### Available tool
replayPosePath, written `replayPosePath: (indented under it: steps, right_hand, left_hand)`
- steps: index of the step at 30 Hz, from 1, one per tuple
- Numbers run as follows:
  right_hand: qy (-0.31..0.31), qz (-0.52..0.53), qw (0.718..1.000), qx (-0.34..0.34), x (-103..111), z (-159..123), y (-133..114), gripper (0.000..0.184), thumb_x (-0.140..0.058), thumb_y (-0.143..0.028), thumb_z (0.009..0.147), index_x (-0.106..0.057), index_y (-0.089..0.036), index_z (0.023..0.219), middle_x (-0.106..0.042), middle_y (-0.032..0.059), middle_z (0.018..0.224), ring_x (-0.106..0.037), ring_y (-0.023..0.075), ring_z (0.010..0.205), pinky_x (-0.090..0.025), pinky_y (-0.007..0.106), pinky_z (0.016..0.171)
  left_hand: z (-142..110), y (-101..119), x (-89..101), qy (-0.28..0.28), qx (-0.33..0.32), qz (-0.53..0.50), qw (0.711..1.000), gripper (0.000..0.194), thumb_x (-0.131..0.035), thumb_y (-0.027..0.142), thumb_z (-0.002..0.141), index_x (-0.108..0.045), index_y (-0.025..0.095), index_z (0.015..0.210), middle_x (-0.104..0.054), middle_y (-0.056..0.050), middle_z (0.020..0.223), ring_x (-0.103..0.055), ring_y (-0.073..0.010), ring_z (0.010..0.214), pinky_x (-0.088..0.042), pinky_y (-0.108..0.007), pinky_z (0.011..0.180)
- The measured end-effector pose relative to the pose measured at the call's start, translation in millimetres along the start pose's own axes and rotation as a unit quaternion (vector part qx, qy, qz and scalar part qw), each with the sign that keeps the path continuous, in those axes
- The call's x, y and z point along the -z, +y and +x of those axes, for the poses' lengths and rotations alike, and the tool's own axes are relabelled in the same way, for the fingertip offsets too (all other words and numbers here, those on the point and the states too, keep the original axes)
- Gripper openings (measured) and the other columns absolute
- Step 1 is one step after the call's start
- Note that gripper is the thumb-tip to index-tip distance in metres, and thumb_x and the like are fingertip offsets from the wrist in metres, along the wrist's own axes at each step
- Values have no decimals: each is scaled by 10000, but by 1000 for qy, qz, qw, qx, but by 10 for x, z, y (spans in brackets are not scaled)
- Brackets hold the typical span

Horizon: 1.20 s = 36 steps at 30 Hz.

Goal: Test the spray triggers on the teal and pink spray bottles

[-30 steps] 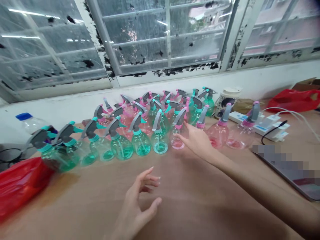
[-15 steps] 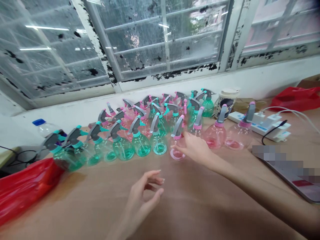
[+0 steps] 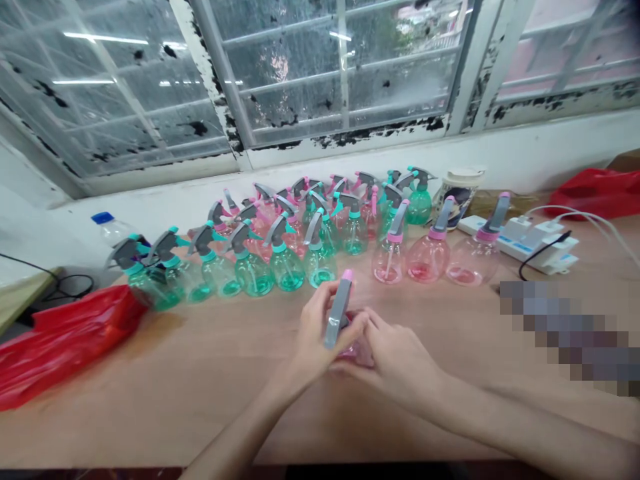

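Note:
A pink spray bottle [image 3: 339,310] with a grey trigger head stands between my two hands, over the near part of the table. My left hand [image 3: 320,333] is closed around its neck, just under the spray head. Lower down, my right hand [image 3: 395,350] wraps the clear pink body, much of which the fingers hide. Beyond them, a front row holds green spray bottles, such as one with a turquoise collar [image 3: 320,260], and three pink ones to the right, the nearest being a pink bottle [image 3: 388,260].
More pink and green bottles crowd behind, against the wall. Red plastic bags lie at left [image 3: 85,333] and far right [image 3: 595,193]. A patterned cup [image 3: 457,197] and a white power strip [image 3: 537,247] with cables stand at right. A blue-capped bottle [image 3: 111,230] is at back left.
My right hand has brought the pink spray bottle from the front row toward me. My left hand, open before, has closed around its neck.

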State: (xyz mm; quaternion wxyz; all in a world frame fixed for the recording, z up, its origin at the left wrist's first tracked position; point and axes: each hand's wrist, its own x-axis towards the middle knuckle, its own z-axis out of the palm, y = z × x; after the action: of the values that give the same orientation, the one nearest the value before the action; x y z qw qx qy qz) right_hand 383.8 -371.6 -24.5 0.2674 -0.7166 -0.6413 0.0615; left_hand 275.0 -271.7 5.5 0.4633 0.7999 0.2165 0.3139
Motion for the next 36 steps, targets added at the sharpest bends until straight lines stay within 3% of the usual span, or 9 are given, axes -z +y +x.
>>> replayPosePath:
  steps: [2, 6, 11, 16, 19, 25, 27, 32, 36]
  right_hand:
    - [-3, 9, 999, 35, -12, -24, 18, 507, -632, -568, 828, -571, -181, 1149, -669, 107, 1048, -705, 297, 804, -497, 360, 575]
    - [-46, 67, 991, 104, 47, -8, 235, 580, -580, -579, 870, -528, -193, 1300, -692, 104, 1081, -700, 263, 876, -551, 394, 720]
    - [-29, 28, 994, 105, 22, 55, 818, 375, -537, -473, 938, -635, -218, 1196, -674, 98, 1224, -599, 262, 1175, -473, 455, 995]
    - [-9, 7, 996, 87, -123, 50, 1239, 372, -552, -435, 936, -641, -208, 1217, -582, 129, 1376, -556, 267, 1252, -446, 483, 1045]
    - [-8, 9, 995, 94, -198, 26, 1313, 412, -529, -448, 945, -622, -194, 1256, -569, 134, 1395, -517, 269, 1299, -419, 494, 1075]
    - [0, 13, 995, 98, -284, -11, 1358, 428, -526, -472, 939, -627, -215, 1267, -590, 116, 1377, -507, 279, 1311, -390, 529, 1101]
    - [1, 14, 995, 97, -296, -21, 1374, 449, -529, -483, 934, -616, -216, 1284, -573, 115, 1395, -491, 282, 1325, -375, 537, 1112]
    - [-1, 16, 996, 93, -302, -39, 1377, 461, -514, -486, 942, -601, -216, 1305, -549, 113, 1418, -471, 283, 1341, -366, 542, 1118]
    - [-12, 15, 996, 92, -289, -37, 1360, 488, -498, -490, 951, -585, -184, 1321, -535, 126, 1428, -453, 279, 1355, -332, 536, 1139]
  left_hand:
    - [-54, -24, 0, 18, -1, 2, 1000, 281, -596, 256, 822, -566, 188, 1093, -630, -65, 1018, -629, -208, 894, -530, -344, 800]
    - [-107, -67, 21, 34, -24, -1, 999, 319, -540, 187, 782, -559, 202, 1101, -622, -50, 1010, -626, -201, 900, -515, -374, 875]
    - [-82, -50, 31, 32, -36, 6, 999, 367, -502, 136, 723, -577, 206, 1075, -657, -61, 1078, -635, -210, 962, -513, -348, 850]
    - [-52, -107, 52, 1, -36, -15, 999, 399, -491, 121, 715, -605, 208, 1088, -681, -61, 1095, -664, -204, 922, -518, -326, 810]
    - [-37, -167, 55, -5, -37, -14, 999, 407, -482, 121, 740, -617, 216, 1112, -689, -41, 1037, -672, -191, 868, -522, -328, 804]
    - [20, -134, 6, -9, -46, -21, 999, 446, -464, 116, 735, -625, 221, 1138, -677, -28, 1104, -672, -181, 907, -508, -324, 844]
    - [42, -124, -4, -1, -45, -18, 999, 423, -474, 125, 724, -637, 212, 1104, -690, -22, 1014, -671, -190, 889, -507, -332, 837]
    - [82, -166, -4, 32, -40, 9, 999, 168, -524, 171, 711, -655, 181, 814, -664, -22, 763, -646, -211, 767, -504, -326, 711]
    - [96, -163, -1, 21, -34, 14, 999, 240, -515, 188, 706, -672, 189, 887, -625, -9, 734, -575, -171, 650, -459, -286, 610]
